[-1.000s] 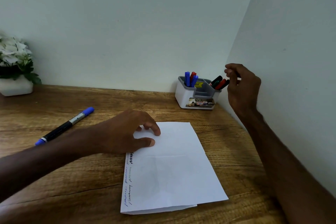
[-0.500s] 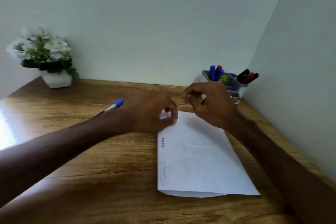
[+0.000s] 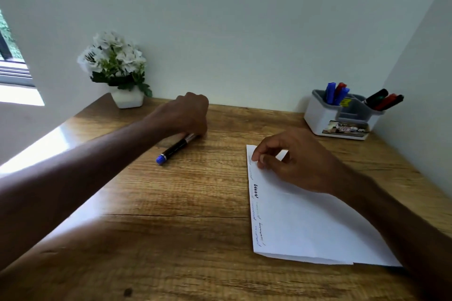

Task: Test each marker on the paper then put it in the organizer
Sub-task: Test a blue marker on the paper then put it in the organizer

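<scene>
A black marker with blue ends (image 3: pixel 174 148) lies on the wooden desk (image 3: pixel 186 203) left of centre. My left hand (image 3: pixel 187 115) rests over its far end, fingers curled down onto it. A white sheet of paper (image 3: pixel 305 222) lies to the right, with scribbled test lines along its left edge. My right hand (image 3: pixel 291 161) presses the paper's top left corner with its fingertips. A white and grey organizer (image 3: pixel 340 117) stands at the back right, holding blue, red and black markers.
A white pot of white flowers (image 3: pixel 117 68) stands at the back left against the wall. A second wall runs close along the desk's right side. A bright window is at the far left.
My left hand left the paper and reached out left onto the marker. My right hand came back from the organizer and settled on the paper's top corner. The view swung left.
</scene>
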A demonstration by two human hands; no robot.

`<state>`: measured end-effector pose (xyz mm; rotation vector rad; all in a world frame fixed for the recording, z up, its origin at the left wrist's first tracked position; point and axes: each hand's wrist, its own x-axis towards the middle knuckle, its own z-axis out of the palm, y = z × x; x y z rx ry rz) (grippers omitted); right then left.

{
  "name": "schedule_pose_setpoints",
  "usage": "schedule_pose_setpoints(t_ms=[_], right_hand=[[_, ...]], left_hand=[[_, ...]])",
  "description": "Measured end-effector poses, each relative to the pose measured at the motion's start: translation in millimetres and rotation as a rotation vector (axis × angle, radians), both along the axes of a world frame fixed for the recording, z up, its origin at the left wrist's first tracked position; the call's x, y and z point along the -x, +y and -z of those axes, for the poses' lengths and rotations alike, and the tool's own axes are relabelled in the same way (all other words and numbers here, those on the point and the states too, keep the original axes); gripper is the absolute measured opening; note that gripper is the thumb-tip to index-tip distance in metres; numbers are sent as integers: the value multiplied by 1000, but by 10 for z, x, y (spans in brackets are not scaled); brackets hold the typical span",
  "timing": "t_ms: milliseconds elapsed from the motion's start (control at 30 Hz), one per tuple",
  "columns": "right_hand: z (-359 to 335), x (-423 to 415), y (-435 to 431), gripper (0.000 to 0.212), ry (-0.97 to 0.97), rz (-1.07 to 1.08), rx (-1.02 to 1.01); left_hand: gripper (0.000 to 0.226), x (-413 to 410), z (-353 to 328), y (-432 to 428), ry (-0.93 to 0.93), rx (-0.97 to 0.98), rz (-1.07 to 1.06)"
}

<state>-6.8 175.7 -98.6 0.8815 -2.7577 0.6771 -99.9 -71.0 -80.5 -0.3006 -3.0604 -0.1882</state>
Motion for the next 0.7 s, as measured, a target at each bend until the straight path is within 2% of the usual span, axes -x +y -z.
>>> schedule_pose_setpoints(t_ms=[100,167,333,433,567,700], right_hand=[[16,1,-12,22,-16,9,6],[22,2,-19,21,-19,16,-7],[20,13,11,20,-27,13,31],[6,19,20,21,-114,57,228],[-140,-71,-44,24,-404,121,678],[-242,-104,-55,41,-603,144,837]], left_hand=[[28,12,-73,-3,-97,-45,29],[22,-8,-152,19,-221,-151,96],[16,-208,-353,125,-537,-699,252],[23,-268,-398,189,-632,-922,311],[30,-352,-400,299,-675,-1172,342],[31,-414,-367,379,-603,-1262,416]])
